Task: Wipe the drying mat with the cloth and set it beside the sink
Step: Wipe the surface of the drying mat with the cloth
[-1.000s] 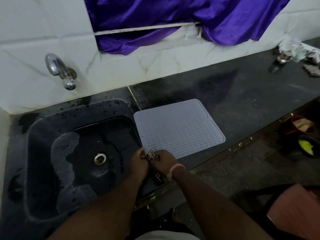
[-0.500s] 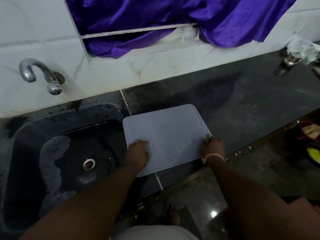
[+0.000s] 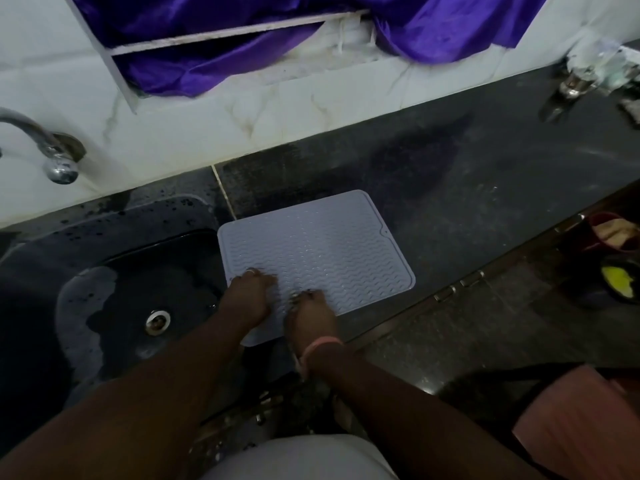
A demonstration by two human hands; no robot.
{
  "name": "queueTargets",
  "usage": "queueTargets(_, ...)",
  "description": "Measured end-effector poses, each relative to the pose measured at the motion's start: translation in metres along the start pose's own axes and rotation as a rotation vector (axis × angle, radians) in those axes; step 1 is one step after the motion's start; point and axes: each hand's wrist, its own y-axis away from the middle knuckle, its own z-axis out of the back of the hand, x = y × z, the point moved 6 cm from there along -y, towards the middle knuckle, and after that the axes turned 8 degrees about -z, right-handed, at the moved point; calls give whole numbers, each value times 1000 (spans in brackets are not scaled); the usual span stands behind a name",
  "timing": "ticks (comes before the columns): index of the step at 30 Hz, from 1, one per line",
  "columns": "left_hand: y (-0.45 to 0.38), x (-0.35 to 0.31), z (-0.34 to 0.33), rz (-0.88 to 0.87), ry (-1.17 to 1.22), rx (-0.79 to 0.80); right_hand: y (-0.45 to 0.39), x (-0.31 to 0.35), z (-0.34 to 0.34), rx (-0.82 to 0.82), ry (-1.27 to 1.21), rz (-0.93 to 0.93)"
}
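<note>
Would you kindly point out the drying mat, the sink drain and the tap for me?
drying mat (image 3: 322, 244): head view, middle of its ribbed surface.
sink drain (image 3: 158, 321): head view, centre of the metal ring.
tap (image 3: 62, 169): head view, its rounded knob end.

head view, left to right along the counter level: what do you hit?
Tap → sink → drain → left hand → right hand → drying mat → bare black counter → clutter at far right.

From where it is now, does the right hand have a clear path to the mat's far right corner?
Probably yes. The right hand already rests on the drying mat, and the ribbed surface towards that corner lies bare, with nothing on the counter beside it.
</note>
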Motion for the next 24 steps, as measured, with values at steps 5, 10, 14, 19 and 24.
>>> queueTargets(5,-5,-7,2,12,-48,26,-9,2,15,48,-66,18)
queueTargets(10,-10,-5,-4,31,-70,66,-44,-107,98,-226,-82,-318)
queueTargets(14,-12,-4,-6,31,-88,63,-55,-170,120,-295,-60,-519)
queueTargets(19,-15,-6,-3,19,-109,74,-42,-146,107,-308,-90,-582)
queueTargets(24,-15,-7,-3,16,-126,78,-30,-108,69,-247,-116,-473)
